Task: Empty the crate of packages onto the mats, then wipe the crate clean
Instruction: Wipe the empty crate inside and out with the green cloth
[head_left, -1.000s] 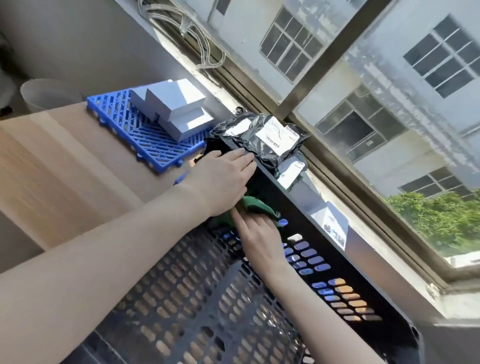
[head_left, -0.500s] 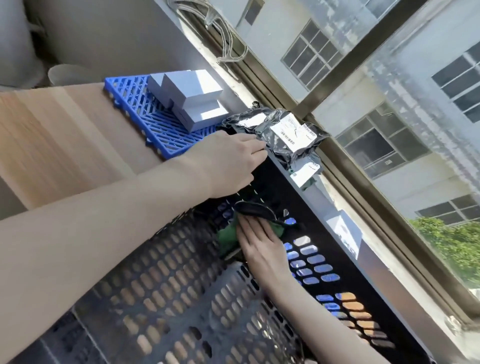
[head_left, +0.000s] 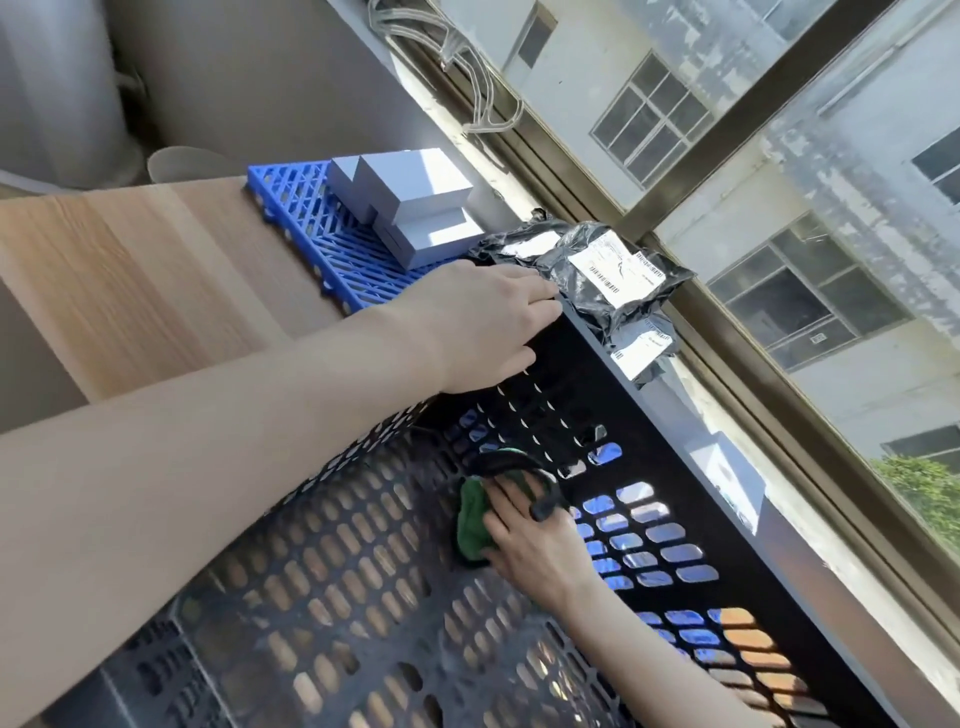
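Below you, the black perforated crate (head_left: 363, 597) fills the lower part of the view, standing on the wooden table (head_left: 119, 280) hard against the window sill (head_left: 810, 571), its floor bare of packages. Beyond its far end lies the blue grid mat (head_left: 311, 244), carrying a stack of grey-white boxes (head_left: 410, 208), and just beside them the black plastic mailer bags (head_left: 602, 275) with white shipping labels, piled at the crate's far corner and overhanging its rim on the window side. Your left hand (head_left: 478, 322) rests palm down over that far rim, fingers curled loosely on the edge beside the bags; whether the thumb closes under the rim cannot be told. Your right hand (head_left: 530, 535) lies flat inside the crate, fingers spread and pressing a green cloth (head_left: 472, 525) against the floor where it meets the window-side wall, the cloth bunched under the fingers and palm rather than pinched.
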